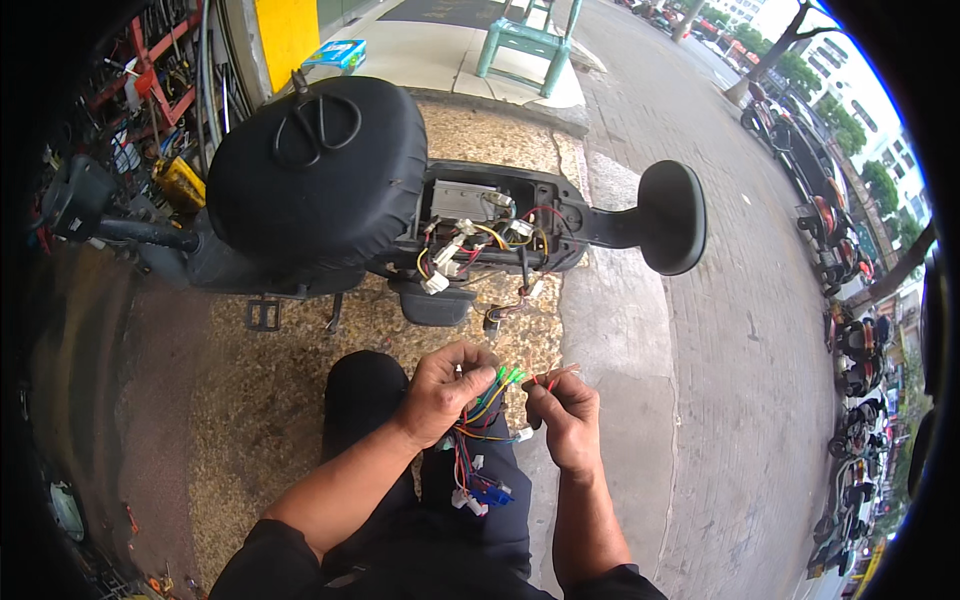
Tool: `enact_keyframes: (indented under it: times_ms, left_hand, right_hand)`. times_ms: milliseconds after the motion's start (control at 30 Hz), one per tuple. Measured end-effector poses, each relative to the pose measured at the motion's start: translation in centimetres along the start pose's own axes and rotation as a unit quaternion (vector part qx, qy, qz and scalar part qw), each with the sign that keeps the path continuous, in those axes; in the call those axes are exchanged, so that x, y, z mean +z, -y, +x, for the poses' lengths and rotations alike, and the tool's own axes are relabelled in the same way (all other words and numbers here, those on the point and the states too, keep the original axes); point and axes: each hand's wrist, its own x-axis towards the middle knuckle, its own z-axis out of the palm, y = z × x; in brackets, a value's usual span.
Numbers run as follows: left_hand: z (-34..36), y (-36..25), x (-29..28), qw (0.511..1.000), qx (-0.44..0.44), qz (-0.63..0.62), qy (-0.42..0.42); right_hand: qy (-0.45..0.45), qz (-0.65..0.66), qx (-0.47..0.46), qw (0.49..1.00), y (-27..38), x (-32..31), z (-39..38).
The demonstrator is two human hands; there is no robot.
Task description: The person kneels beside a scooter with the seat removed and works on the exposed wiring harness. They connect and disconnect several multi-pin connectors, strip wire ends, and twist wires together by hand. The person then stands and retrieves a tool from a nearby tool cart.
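Observation:
Above my knees, my left hand [450, 392] pinches a bundle of coloured wires with green connectors [510, 376]; white connectors and a blue connector [492, 494] dangle below it. My right hand [562, 410], just to the right, has closed fingers on a thin red wire [540, 382]. Beyond my hands is a black electric scooter, its seat [315, 185] at the left and its body opened, showing a silver box [460, 197] and tangled wires with white plugs [445, 260].
A padded backrest [670, 215] juts right from the scooter. A green stool [520, 60] and blue pack [335, 56] are on the step behind. Parts and a red rack [150, 70] crowd the left. Parked scooters [865, 355] line the right side of the pavement [730, 420].

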Motion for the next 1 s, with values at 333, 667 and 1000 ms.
enact_keyframes:
  times_ms: [333, 667, 1000]
  left_hand:
    - [2.0, -0.7, 0.6, 0.991, 0.054, 0.107, 0.065]
    - [1.9, -1.5, 0.4, 0.995, 0.049, 0.086, 0.007]
    - [1.7, -4.3, 0.2, 0.962, 0.148, 0.22, 0.072]
  right_hand:
    - [0.042, -0.142, -0.03, 0.989, 1.2, 0.5, 0.7]
    - [0.0, -0.239, -0.152, 0.959, 1.4, 1.6, 1.0]
    - [0.034, -0.169, -0.087, 0.981, 2.0, 0.9, 0.8]
